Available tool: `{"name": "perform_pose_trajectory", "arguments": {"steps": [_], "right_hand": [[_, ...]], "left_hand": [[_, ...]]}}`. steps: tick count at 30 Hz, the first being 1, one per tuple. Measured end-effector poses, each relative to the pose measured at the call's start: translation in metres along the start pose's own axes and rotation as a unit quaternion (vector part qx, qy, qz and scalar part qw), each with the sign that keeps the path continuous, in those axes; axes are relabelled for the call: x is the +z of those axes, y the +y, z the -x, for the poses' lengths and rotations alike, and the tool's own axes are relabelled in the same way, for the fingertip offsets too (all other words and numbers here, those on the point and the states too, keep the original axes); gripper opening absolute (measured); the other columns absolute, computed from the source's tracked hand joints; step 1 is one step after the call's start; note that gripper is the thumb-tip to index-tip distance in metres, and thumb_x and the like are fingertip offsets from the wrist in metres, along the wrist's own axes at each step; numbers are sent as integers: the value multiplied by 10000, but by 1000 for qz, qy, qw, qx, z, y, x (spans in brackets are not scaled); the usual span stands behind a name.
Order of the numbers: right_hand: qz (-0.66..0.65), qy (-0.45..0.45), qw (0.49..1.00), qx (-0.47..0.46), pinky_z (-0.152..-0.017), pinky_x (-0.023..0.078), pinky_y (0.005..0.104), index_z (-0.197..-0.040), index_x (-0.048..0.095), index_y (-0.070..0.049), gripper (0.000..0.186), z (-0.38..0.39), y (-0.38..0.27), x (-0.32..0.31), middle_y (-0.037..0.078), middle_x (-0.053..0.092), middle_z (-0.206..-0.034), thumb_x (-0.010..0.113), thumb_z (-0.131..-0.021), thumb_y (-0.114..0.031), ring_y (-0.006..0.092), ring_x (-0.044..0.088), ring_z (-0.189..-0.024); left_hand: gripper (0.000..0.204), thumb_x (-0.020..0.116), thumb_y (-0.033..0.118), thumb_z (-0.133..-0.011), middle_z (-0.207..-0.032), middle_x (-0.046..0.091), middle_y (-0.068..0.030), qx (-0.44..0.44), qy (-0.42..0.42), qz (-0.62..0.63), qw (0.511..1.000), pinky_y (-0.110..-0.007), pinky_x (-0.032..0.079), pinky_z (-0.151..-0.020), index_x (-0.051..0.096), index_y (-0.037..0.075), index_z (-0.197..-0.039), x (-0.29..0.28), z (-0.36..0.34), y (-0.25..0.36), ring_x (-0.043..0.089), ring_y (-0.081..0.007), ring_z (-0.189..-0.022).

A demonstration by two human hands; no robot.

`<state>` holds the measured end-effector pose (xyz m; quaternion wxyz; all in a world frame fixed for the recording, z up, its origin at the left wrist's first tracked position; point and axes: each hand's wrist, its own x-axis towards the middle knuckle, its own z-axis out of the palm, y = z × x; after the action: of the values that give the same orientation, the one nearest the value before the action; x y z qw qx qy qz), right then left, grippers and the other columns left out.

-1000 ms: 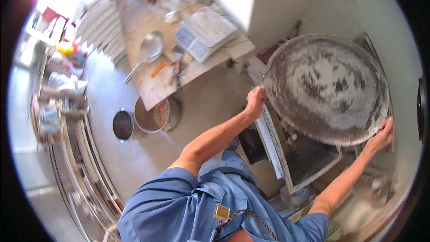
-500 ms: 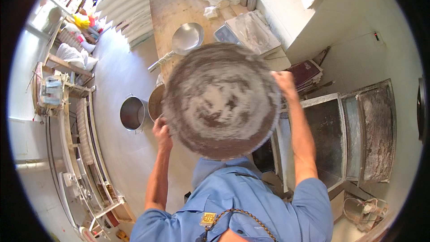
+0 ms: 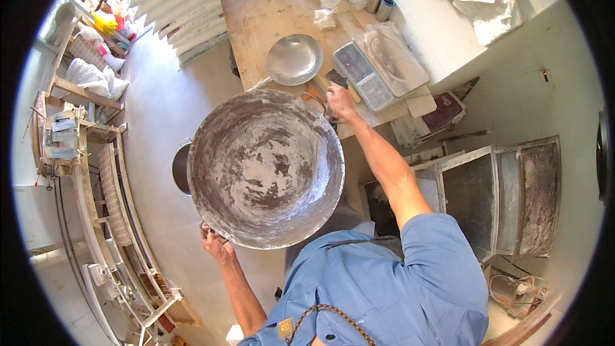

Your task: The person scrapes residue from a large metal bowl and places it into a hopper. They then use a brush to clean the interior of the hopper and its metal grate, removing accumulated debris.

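Observation:
I hold a wide dark metal pan (image 3: 266, 170), coated with patchy pale residue, in front of me with its inside facing up. My left hand (image 3: 218, 243) is closed on its lower-left handle, and my right hand (image 3: 339, 104) grips the handle at its upper right, near the bench edge. Beyond the pan, on the wooden bench (image 3: 253, 9), lie a steel ladle (image 3: 293, 57), orange-handled tools (image 3: 312, 96) and a lidded plastic container (image 3: 371, 82). A metal bucket (image 3: 181, 168) is partly hidden behind the pan.
Shelving (image 3: 96, 141) runs along the left wall, holding bags and bottles. Corrugated sheets (image 3: 173, 6) adjoin the bench. At right, dirty framed panels (image 3: 461, 202) lean near the wall beside stacked papers (image 3: 435, 115). Two cylinders (image 3: 384, 8) stand at the back of the bench.
The pan has moved from the right side, over the framed panels, leftward to the middle in front of the bench, over the buckets. My hands stay on its handles.

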<state>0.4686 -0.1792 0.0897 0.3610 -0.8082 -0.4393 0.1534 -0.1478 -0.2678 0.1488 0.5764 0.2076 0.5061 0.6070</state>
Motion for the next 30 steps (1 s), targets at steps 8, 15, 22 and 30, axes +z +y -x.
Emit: {"name": "perform_pose_trajectory", "arguments": {"steps": [8, 15, 22, 30], "right_hand": [[384, -28, 923, -17, -778, 636, 451, -1159, 638, 19, 222, -31, 101, 5, 244, 712, -1091, 561, -1002, -118, 355, 748, -1034], [437, 32, 891, -116, -730, 633, 416, -1211, 638, 1, 276, -52, 107, 16, 169, 652, -1065, 595, -969, -125, 304, 706, -956], [314, -85, 937, -130, -725, 625, 506, -1229, 659, -30, 291, -104, 67, -7, 246, 599, -1106, 596, -960, -122, 439, 717, -882], [375, -232, 868, -229, -765, 636, 515, -933, 799, -43, 221, -260, 37, -26, 265, 761, -982, 669, -889, -216, 401, 770, -980]], "left_hand": [[344, 393, -126, -760, -942, 640, -60, -24, 144, 17, 989, -194, 442, -467, 559, 119, -937, 28, 9, -5, 527, -105, -569], [364, 427, -84, -646, -1100, 649, -138, -12, 130, 7, 991, -443, 624, -926, 543, 94, -941, 47, 31, -13, 675, -295, -1027], [379, 424, -91, -656, -1092, 631, -116, 5, 138, 9, 990, -455, 609, -966, 547, 94, -964, 43, 36, -22, 665, -285, -1068], [363, 425, -95, -687, -1124, 636, -106, 10, 156, 4, 988, -466, 586, -1011, 549, 99, -968, 57, 40, -31, 655, -281, -1115]]}}
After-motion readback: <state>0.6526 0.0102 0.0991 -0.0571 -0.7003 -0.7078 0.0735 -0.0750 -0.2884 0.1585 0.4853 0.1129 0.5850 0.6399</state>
